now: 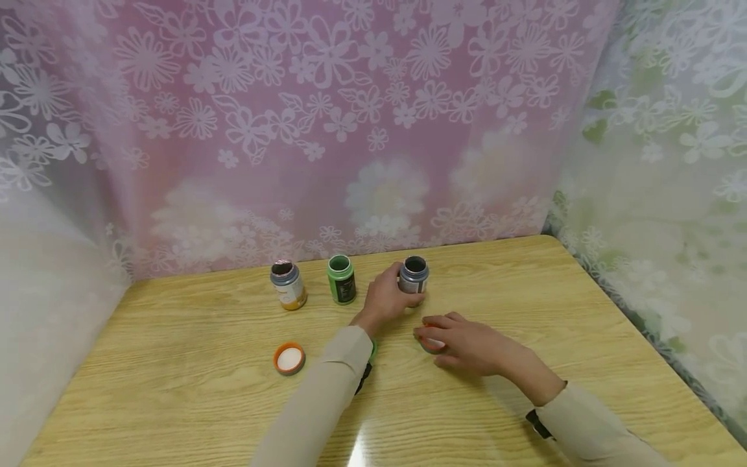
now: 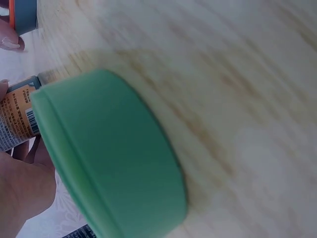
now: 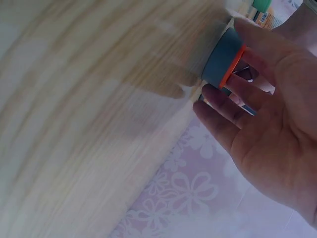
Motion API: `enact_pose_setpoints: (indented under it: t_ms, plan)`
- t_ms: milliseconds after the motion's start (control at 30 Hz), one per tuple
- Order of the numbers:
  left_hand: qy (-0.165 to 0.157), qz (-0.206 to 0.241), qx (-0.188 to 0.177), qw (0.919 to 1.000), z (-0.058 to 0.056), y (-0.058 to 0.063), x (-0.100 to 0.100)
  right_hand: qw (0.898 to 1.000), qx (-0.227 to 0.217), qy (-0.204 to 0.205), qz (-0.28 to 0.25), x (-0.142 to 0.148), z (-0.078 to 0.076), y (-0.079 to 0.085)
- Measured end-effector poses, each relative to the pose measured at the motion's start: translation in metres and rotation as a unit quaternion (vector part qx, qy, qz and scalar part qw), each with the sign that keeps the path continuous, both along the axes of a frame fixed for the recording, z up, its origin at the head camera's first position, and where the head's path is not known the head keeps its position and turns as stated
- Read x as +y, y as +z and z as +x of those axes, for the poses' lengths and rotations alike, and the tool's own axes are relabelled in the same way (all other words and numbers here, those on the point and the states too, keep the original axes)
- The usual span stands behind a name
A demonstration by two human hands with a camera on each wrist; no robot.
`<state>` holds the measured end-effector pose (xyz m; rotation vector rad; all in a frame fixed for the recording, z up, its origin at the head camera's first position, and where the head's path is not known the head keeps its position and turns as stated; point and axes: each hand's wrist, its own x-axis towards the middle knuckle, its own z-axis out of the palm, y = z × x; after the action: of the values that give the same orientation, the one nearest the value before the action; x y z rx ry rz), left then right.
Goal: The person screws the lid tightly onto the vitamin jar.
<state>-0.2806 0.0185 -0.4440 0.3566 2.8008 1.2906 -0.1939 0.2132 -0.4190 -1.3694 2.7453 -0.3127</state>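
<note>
My left hand (image 1: 390, 295) grips a small grey open-mouthed jar (image 1: 414, 272) that stands upright near the back of the table. In the left wrist view the jar's orange label (image 2: 20, 111) shows beside the fingers. Nearer the front, my right hand (image 1: 473, 344) holds a grey screw lid (image 3: 218, 62) with an orange rim, low at the tabletop, its inside facing up. Thumb and fingers lie on opposite sides of this lid. A green lid (image 2: 114, 153) sits on the table under my left forearm, mostly hidden by the sleeve in the head view.
Left of my left hand stand an open green jar (image 1: 342, 282) and an open grey jar (image 1: 288, 288) with an orange band. Another orange-rimmed lid (image 1: 288, 359) lies inside-up before them. Flowered curtains (image 1: 373, 130) hang behind and beside the wooden table (image 1: 175, 389).
</note>
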Motion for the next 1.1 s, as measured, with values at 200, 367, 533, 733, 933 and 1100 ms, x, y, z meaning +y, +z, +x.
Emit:
enact_pose_setpoints:
  t_ms: [200,367,533,733,933,1100]
  plan:
    - [-0.008,-0.004,0.008,0.9999,-0.001,0.0,-0.001,1.0,-0.003,0.014,-0.018,-0.002,-0.001,0.001]
    - [-0.006,-0.005,0.009,0.9999,-0.001,0.0,-0.002,0.999,-0.027,0.012,-0.019,-0.005,-0.004,0.004]
    - [-0.009,-0.002,0.014,0.9999,-0.002,-0.001,-0.003,0.999,-0.051,0.0,-0.012,-0.008,-0.005,0.006]
    - [-0.012,0.001,0.009,0.9999,-0.002,-0.003,-0.002,0.998,-0.058,-0.005,-0.008,-0.008,-0.005,0.008]
    - [-0.016,-0.004,0.017,0.9997,-0.003,-0.005,-0.003,0.998,-0.068,-0.012,-0.015,-0.006,-0.006,0.01]
    - [-0.017,-0.014,0.024,0.9995,-0.002,-0.004,-0.002,0.996,-0.083,-0.014,-0.022,-0.003,-0.005,0.014]
